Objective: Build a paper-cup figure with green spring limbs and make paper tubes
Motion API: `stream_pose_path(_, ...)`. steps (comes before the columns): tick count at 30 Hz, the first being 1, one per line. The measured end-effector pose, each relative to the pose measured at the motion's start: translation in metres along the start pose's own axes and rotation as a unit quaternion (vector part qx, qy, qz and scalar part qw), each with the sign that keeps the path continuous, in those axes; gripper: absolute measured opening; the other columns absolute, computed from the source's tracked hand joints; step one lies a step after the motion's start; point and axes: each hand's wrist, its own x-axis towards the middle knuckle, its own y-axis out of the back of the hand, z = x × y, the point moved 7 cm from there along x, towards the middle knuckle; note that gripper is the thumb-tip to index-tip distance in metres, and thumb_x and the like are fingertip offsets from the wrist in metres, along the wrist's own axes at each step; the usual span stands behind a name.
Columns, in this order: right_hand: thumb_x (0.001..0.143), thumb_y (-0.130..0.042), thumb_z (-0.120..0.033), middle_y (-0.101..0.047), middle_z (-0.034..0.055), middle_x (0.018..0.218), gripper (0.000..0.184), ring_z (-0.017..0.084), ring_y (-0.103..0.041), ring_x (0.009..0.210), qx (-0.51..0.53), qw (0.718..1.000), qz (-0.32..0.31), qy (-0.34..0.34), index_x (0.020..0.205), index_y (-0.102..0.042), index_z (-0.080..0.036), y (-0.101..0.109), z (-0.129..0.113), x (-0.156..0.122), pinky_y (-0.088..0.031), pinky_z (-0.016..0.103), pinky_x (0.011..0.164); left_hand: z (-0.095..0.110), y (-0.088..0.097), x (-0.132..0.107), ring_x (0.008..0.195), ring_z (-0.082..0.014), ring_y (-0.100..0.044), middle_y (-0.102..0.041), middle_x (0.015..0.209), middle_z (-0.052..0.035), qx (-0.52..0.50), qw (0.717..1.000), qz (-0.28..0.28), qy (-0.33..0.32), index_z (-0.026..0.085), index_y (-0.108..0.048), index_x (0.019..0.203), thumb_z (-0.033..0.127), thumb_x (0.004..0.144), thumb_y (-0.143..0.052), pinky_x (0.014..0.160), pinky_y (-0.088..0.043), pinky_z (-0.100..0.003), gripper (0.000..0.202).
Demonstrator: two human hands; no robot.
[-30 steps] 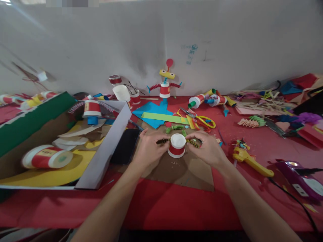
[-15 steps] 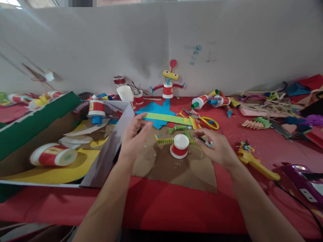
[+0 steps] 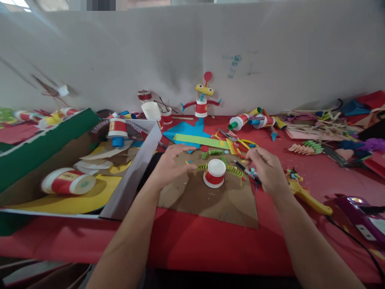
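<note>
An upturned red-and-white paper cup stands on a brown cardboard sheet. Green-and-yellow folded paper springs stick out from its left and right sides. My left hand lies just left of the cup, fingers stretched out flat toward the left spring, holding nothing. My right hand hovers right of the cup past the right spring. Its fingers are curled in a pinch over small paper scraps and a dark thin tool. What it pinches is too small to name.
A shallow box at the left holds coloured paper and cup figures. A finished cup robot stands at the wall. Yellow-handled scissors, paper strips, a yellow glue gun and a purple device lie on the red table.
Both hands let go of the cup's springs and lifted away. The left hand has since come back down beside the left spring; the right hand moved right and curled into a pinch.
</note>
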Motion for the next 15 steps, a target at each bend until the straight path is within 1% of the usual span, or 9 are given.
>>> stream_pose_path(2, 0.088, -0.052, -0.041, -0.068, 0.0055, 0.087, 0.023, 0.022, -0.062, 0.085, -0.068, 0.994, -0.047, 0.078, 0.086, -0.063, -0.022, -0.011, -0.015, -0.005, -0.048, 0.037, 0.077, 0.011, -0.012, -0.003, 0.129, -0.0307, -0.042, -0.064, 0.123, -0.0036, 0.085, 0.995, -0.046, -0.038, 0.028, -0.064, 0.112, 0.038, 0.067, -0.076, 0.104, -0.034, -0.049, 0.048)
stream_pose_path(3, 0.086, -0.057, -0.043, -0.069, 0.0074, 0.097, 0.025, 0.024, -0.061, 0.095, -0.104, 0.985, -0.067, 0.116, 0.095, -0.065, -0.021, -0.018, -0.021, -0.009, -0.047, 0.040, 0.084, 0.014, -0.017, -0.005, 0.132, -0.0315, -0.038, -0.063, 0.125, -0.0030, 0.117, 0.991, -0.058, -0.042, 0.029, -0.062, 0.113, 0.037, 0.069, -0.074, 0.103, -0.032, -0.052, 0.046)
stream_pose_path(5, 0.081, -0.064, -0.048, -0.067, 0.0102, 0.110, 0.041, 0.028, -0.057, 0.106, -0.165, 0.966, -0.103, 0.169, 0.110, -0.063, -0.019, -0.031, -0.028, -0.016, -0.043, 0.046, 0.092, 0.014, -0.027, -0.008, 0.134, -0.0323, -0.036, -0.064, 0.124, -0.0023, 0.164, 0.983, -0.074, -0.038, 0.029, -0.061, 0.112, 0.033, 0.072, -0.070, 0.103, -0.029, -0.055, 0.041)
stream_pose_path(7, 0.077, -0.066, -0.053, -0.066, 0.0111, 0.115, 0.052, 0.030, -0.054, 0.111, -0.204, 0.952, -0.134, 0.183, 0.118, -0.061, -0.020, -0.042, -0.028, -0.020, -0.042, 0.049, 0.094, 0.014, -0.033, -0.009, 0.133, -0.0320, -0.037, -0.065, 0.122, -0.0018, 0.188, 0.978, -0.080, -0.039, 0.029, -0.061, 0.110, 0.029, 0.073, -0.068, 0.103, -0.027, -0.056, 0.037)
stream_pose_path(9, 0.077, -0.066, -0.055, -0.065, 0.0110, 0.119, 0.058, 0.032, -0.053, 0.114, -0.227, 0.944, -0.149, 0.188, 0.122, -0.059, -0.021, -0.049, -0.026, -0.022, -0.042, 0.051, 0.094, 0.014, -0.036, -0.010, 0.132, -0.0317, -0.038, -0.065, 0.122, -0.0013, 0.196, 0.976, -0.081, -0.048, 0.030, -0.060, 0.111, 0.027, 0.073, -0.067, 0.103, -0.025, -0.056, 0.039)
stream_pose_path(11, 0.077, -0.066, -0.055, -0.065, 0.0112, 0.119, 0.057, 0.032, -0.053, 0.114, -0.232, 0.943, -0.135, 0.197, 0.122, -0.059, -0.021, -0.046, -0.028, -0.022, -0.042, 0.051, 0.094, 0.014, -0.035, -0.010, 0.133, -0.0327, -0.037, -0.063, 0.126, -0.0021, 0.191, 0.977, -0.079, -0.052, 0.031, -0.058, 0.115, 0.032, 0.072, -0.070, 0.103, -0.024, -0.057, 0.044)
stream_pose_path(12, 0.079, -0.064, -0.053, -0.066, 0.0110, 0.115, 0.050, 0.031, -0.055, 0.111, -0.225, 0.948, -0.111, 0.197, 0.118, -0.061, -0.021, -0.041, -0.030, -0.020, -0.043, 0.049, 0.093, 0.013, -0.034, -0.009, 0.133, -0.0335, -0.037, -0.062, 0.127, -0.0030, 0.183, 0.978, -0.080, -0.050, 0.031, -0.057, 0.117, 0.037, 0.071, -0.072, 0.103, -0.024, -0.058, 0.049)
stream_pose_path(14, 0.086, -0.056, -0.047, -0.070, 0.0092, 0.100, 0.031, 0.027, -0.062, 0.097, -0.205, 0.963, -0.033, 0.174, 0.100, -0.067, -0.021, -0.019, -0.035, -0.017, -0.047, 0.042, 0.085, 0.011, -0.028, -0.008, 0.132, -0.0350, -0.038, -0.061, 0.128, -0.0046, 0.164, 0.983, -0.075, -0.042, 0.031, -0.058, 0.118, 0.047, 0.066, -0.076, 0.103, -0.024, -0.059, 0.057)
stream_pose_path(15, 0.089, -0.052, -0.044, -0.070, 0.0077, 0.091, 0.027, 0.024, -0.064, 0.089, -0.199, 0.968, 0.008, 0.152, 0.090, -0.067, -0.021, -0.005, -0.037, -0.016, -0.048, 0.039, 0.080, 0.011, -0.025, -0.007, 0.131, -0.0349, -0.039, -0.062, 0.126, -0.0051, 0.149, 0.986, -0.066, -0.042, 0.031, -0.059, 0.117, 0.049, 0.065, -0.077, 0.103, -0.026, -0.058, 0.058)
